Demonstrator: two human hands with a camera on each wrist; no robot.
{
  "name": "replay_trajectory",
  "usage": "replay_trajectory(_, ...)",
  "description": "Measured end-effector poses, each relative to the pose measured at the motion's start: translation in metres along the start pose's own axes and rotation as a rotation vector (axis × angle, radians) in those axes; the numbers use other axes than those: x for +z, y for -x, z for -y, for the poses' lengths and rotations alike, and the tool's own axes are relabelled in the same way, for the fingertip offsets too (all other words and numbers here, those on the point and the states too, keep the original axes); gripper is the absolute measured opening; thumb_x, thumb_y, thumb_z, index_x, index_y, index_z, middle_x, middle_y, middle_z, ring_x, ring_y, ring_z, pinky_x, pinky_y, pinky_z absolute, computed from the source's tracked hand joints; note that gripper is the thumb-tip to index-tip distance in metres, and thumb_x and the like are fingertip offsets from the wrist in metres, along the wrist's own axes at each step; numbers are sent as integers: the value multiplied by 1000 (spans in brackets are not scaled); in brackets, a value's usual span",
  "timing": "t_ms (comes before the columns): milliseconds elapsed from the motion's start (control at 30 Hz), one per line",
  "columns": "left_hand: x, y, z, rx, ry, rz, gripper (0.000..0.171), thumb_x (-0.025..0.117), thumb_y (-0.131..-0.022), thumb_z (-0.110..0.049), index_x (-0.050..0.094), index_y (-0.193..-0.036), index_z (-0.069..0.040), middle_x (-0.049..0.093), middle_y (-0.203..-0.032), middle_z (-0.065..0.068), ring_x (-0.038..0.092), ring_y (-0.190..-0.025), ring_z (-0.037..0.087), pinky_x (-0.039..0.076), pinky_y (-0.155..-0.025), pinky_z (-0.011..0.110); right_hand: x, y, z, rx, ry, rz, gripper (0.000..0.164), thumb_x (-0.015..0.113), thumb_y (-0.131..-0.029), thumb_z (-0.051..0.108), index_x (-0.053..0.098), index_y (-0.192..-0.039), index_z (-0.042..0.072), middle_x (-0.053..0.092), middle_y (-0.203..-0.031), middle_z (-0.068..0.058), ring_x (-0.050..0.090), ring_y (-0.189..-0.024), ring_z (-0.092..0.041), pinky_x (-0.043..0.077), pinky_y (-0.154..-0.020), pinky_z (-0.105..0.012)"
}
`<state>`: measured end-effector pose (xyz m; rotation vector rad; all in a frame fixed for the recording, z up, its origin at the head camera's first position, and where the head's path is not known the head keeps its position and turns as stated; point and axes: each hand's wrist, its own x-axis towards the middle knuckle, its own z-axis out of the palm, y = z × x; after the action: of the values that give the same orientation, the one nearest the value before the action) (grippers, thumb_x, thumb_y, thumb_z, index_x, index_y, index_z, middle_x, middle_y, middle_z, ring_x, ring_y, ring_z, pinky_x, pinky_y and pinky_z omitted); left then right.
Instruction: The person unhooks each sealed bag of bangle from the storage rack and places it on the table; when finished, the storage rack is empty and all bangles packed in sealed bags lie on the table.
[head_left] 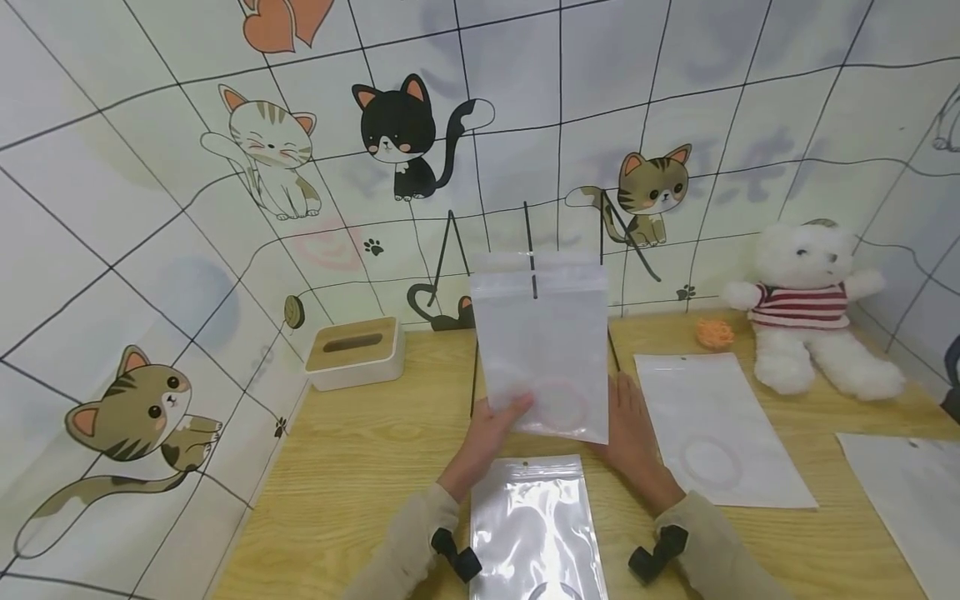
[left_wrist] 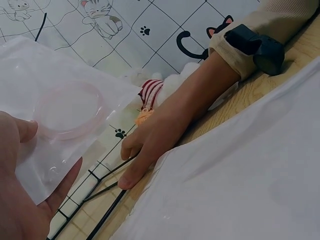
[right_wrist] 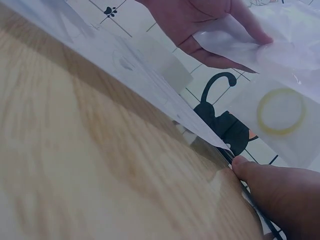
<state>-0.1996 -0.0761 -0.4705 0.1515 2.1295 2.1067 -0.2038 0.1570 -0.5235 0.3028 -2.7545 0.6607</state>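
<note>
My left hand [head_left: 491, 429] holds a translucent white zip bag [head_left: 536, 333] by its lower left corner, thumb on the front and fingers behind. A pale pink ring [left_wrist: 65, 135] shows inside the bag's lower part. The bag stands upright before a black wire rack [head_left: 632, 237], whose middle prong overlaps the bag's top edge. With straight fingers, my right hand [head_left: 633, 433] rests low against the rack's right side, and its thumb touches the black wire in the right wrist view. Behind, a bag with a yellow ring [right_wrist: 280, 132] appears in that view.
A shiny bag [head_left: 528, 517] lies in front, between the forearms. Another bag with a pale ring [head_left: 701, 400] lies to the right, a further bag [head_left: 911, 483] beyond it. A tissue box [head_left: 352, 354], an orange item [head_left: 714, 334] and a white teddy bear [head_left: 806, 308] stand along the wall.
</note>
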Motion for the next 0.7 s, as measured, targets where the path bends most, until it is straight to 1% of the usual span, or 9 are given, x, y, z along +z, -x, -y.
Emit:
replay_trajectory(67,0,3,0,-4,3,5,36,72,-92,-38,71,-109,-6,73,-102,-2,64,-99,11,48,-97,30,0,0,0,-3,5,16,102,80,-73,31,28,-144,-19,26,-151,-43,26,-142,-56,25,-117,-62)
replay_trajectory(167,1,8,-2,-9,2,16,38,71,-92,-41,71,-110,-8,73,-106,1,64,-103,13,48,-101,33,0,0,0,-13,23,6,96,74,-79,31,27,-144,-21,27,-150,-43,26,-141,-56,25,-118,-61)
replay_trajectory(233,1,12,-3,-18,-5,23,39,71,-91,-43,71,-113,-9,73,-111,1,64,-108,14,47,-104,35,1,1,0,-12,42,2,87,67,-84,27,27,-143,-22,27,-150,-43,27,-142,-56,25,-118,-60)
replay_trajectory(367,0,21,-4,-26,-16,30,39,70,-92,-41,70,-115,-9,73,-113,2,64,-110,14,47,-105,35,2,3,1,-9,110,3,58,47,-92,2,30,-141,-25,29,-150,-42,30,-141,-53,28,-118,-57)
replay_trajectory(467,-1,27,-4,-14,-20,23,36,70,-94,-37,70,-110,-5,73,-107,3,65,-104,13,49,-100,32,3,3,2,-13,130,-2,50,33,-92,-12,32,-140,-25,32,-149,-41,32,-141,-52,28,-119,-56)
replay_trajectory(567,-1,32,-5,-5,-22,27,34,69,-94,-34,69,-109,-4,73,-105,2,65,-100,13,51,-96,31,4,4,0,-22,127,-11,50,37,-93,-8,33,-140,-25,32,-150,-41,33,-140,-52,28,-119,-56)
replay_trajectory(600,0,34,-6,-4,-20,31,34,69,-95,-34,69,-110,-4,73,-105,3,65,-101,13,51,-96,31,3,4,-1,-24,122,-7,52,40,-94,-3,32,-140,-25,32,-150,-40,32,-141,-52,28,-119,-56)
replay_trajectory(667,-1,37,-7,-6,-14,44,34,68,-95,-35,68,-112,-6,72,-108,3,66,-103,14,51,-97,31,4,4,-4,-26,92,1,62,48,-94,8,28,-142,-25,29,-151,-40,29,-142,-52,25,-120,-56)
replay_trajectory(700,-1,38,-8,-6,-10,50,34,68,-95,-35,67,-113,-6,72,-109,4,66,-104,15,51,-97,31,4,4,-6,-28,82,8,70,53,-95,18,26,-143,-25,27,-153,-40,27,-143,-52,24,-120,-56)
